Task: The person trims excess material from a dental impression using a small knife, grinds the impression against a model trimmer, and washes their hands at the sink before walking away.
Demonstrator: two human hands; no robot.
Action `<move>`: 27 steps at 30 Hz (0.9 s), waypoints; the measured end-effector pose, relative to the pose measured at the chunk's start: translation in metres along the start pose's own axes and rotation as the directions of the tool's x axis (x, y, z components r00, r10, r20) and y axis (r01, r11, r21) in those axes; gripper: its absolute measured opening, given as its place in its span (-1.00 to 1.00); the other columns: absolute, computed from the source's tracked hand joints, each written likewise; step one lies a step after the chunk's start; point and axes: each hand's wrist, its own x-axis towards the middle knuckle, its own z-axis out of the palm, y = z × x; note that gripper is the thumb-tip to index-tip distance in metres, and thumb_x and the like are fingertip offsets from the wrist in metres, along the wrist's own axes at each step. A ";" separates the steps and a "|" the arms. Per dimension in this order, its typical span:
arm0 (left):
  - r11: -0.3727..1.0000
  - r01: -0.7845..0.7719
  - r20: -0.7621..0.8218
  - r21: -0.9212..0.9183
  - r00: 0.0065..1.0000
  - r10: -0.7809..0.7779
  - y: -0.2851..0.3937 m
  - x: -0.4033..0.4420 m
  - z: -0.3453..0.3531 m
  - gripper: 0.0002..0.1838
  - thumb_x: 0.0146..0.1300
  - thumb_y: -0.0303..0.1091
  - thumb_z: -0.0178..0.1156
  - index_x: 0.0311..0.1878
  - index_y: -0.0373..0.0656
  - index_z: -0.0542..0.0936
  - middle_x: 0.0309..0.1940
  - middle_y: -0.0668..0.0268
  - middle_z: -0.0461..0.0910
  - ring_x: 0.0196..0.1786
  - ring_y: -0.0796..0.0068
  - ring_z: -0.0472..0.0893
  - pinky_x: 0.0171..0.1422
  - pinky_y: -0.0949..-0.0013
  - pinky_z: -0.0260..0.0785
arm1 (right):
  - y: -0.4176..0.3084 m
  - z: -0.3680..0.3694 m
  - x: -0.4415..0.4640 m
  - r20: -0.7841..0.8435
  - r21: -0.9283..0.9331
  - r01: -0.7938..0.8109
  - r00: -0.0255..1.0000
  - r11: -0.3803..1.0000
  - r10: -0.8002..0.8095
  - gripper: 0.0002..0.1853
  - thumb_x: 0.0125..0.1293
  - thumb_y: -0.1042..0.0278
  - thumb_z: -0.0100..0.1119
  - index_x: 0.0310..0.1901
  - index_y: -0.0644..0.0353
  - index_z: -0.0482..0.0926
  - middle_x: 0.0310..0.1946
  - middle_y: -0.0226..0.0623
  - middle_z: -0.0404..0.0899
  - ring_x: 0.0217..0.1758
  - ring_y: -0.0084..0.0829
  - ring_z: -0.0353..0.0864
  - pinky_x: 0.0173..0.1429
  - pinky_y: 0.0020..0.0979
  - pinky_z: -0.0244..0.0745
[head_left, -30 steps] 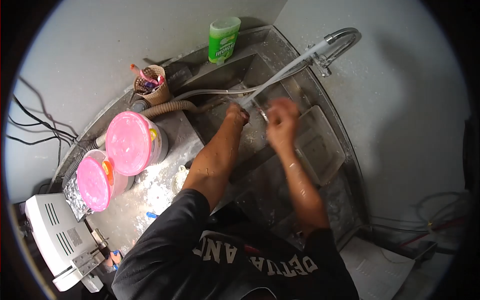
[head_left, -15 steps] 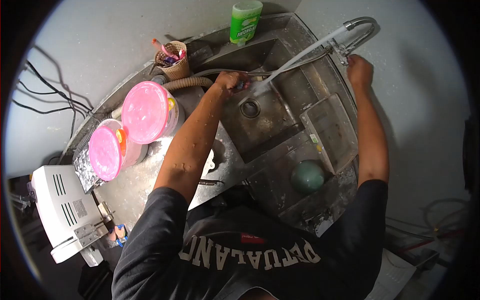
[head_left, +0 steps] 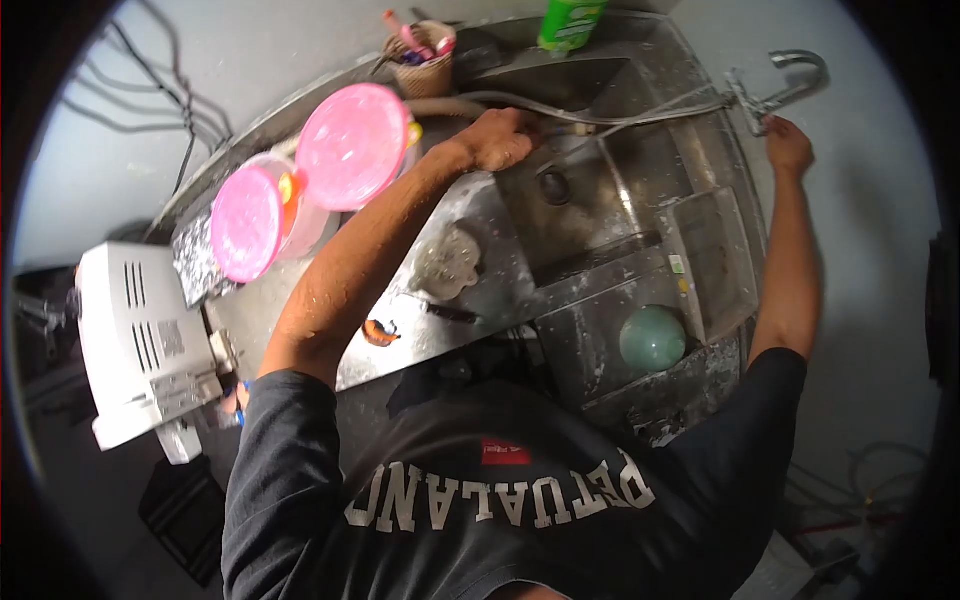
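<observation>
My right hand [head_left: 790,148] is closed on the handle of the chrome faucet [head_left: 797,82], at the wall on the right. Over the left side of the metal sink [head_left: 575,225], my left hand [head_left: 498,140] is closed, its fingers blurred. Whatever it holds is hidden. Below and right of it lies the round dark drain [head_left: 553,186]. A corrugated hose [head_left: 445,107] runs behind the left wrist. No thick water stream shows from the faucet spout.
Two pink-lidded tubs [head_left: 352,147] stand left of my left arm. A woven basket [head_left: 425,75] and green bottle [head_left: 570,25] are at the back. Right are a clear tray [head_left: 712,262] and green ball-like object [head_left: 653,338]. A white machine [head_left: 145,340] sits far left.
The thick water stream from the faucet has gone. My left hand has drawn back from where it fell, and the small coloured thing in it is now hidden. The view has shifted.
</observation>
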 end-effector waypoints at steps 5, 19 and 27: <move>0.975 0.184 0.082 0.126 0.977 -0.195 0.047 -0.103 -0.029 -0.62 0.43 -0.13 0.07 0.04 -0.25 0.61 -0.07 -0.04 0.69 -0.02 -0.01 0.67 0.13 0.08 0.48 | -0.033 0.005 -0.005 -0.006 -0.292 0.011 1.000 0.956 -0.013 -0.55 0.25 -0.09 0.27 0.04 0.00 0.71 -0.04 -0.21 0.74 0.07 -0.15 0.71 0.15 -0.23 0.56; 0.604 0.795 -0.611 0.062 0.508 -0.606 -0.011 -0.426 -0.014 -0.79 0.29 -0.33 0.18 -0.17 -0.29 0.64 -0.31 -0.07 0.63 -0.23 0.01 0.66 -0.10 0.08 0.48 | -0.309 -0.150 -0.318 0.368 0.774 0.260 0.557 0.577 -0.744 -0.76 0.19 0.47 0.33 -0.08 0.23 0.65 -0.21 -0.19 0.61 -0.13 -0.16 0.66 0.01 -0.21 0.55; 0.234 -0.246 -0.305 -0.941 0.312 -0.900 -0.020 -0.457 0.018 -0.46 0.17 -0.67 -0.16 0.26 -0.44 0.44 -0.09 0.09 0.58 -0.08 0.31 0.61 0.11 0.32 0.56 | -0.443 -0.128 -0.477 0.495 0.772 0.370 0.158 0.516 -0.854 -0.70 0.21 0.27 0.36 -0.13 0.30 0.60 -0.26 0.07 0.63 -0.10 0.11 0.66 -0.04 0.02 0.55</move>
